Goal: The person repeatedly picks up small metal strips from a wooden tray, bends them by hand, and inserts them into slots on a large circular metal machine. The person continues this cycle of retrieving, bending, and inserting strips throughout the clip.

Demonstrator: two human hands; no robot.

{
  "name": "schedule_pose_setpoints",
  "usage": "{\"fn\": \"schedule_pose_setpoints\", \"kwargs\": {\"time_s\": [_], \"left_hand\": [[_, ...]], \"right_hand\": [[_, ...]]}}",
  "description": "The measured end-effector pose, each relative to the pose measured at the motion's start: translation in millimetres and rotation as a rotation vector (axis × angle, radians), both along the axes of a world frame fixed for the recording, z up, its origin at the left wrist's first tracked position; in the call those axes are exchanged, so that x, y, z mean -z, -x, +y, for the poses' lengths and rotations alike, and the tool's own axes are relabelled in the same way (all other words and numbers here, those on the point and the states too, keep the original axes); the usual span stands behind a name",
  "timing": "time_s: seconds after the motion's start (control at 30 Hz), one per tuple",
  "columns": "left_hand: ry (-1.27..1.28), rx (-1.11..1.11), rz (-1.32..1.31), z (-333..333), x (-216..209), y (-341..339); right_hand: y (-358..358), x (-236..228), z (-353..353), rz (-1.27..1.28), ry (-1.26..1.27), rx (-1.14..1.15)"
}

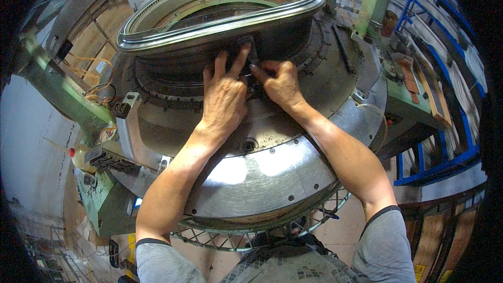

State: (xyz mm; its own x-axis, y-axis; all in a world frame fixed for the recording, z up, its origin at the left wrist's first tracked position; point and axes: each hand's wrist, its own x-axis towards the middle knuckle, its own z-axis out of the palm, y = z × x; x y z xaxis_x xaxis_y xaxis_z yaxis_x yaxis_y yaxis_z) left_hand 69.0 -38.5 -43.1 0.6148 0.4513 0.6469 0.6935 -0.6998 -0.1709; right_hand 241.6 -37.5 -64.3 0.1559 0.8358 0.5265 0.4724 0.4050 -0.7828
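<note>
A large round machine stands in front of me, its shiny metal ring (220, 25) raised above a dark cylindrical wall (170, 64). Against that wall rests my left hand (225, 97), fingers stretched upward and apart, the fingertips touching a dark narrow flap (253, 48). Close beside it, my right hand (282, 84) is closed in a pinch at the lower end of this flap. What sits between its thumb and finger is too small and dark to name. Both forearms reach over the polished metal rim plate (251, 170).
A dark bar (343, 50) lies on the machine's right side. Left of my arm, a pale curved bracket (135, 133) stands up near a green frame arm (73, 89) with orange cables (94, 81). A blue rack (445, 68) holds pale rolls at right.
</note>
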Motion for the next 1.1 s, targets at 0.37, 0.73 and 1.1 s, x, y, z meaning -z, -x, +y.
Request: {"fn": "schedule_pose_setpoints", "kwargs": {"time_s": [0.37, 0.73, 1.1], "left_hand": [[-0.024, 0.001, 0.003, 0.3, -1.8, -1.3], [0.001, -0.001, -0.009, -0.6, -2.5, -3.6], [0.050, -0.042, 0.058, -4.4, -8.5, -3.7]], "right_hand": [[0.2, -4.1, -2.5, -0.001, 0.003, 0.019], [-1.7, -2.0, 2.4, -0.022, 0.010, 0.052], [-1.3, -5.8, 0.0, -0.022, 0.040, 0.059]]}}
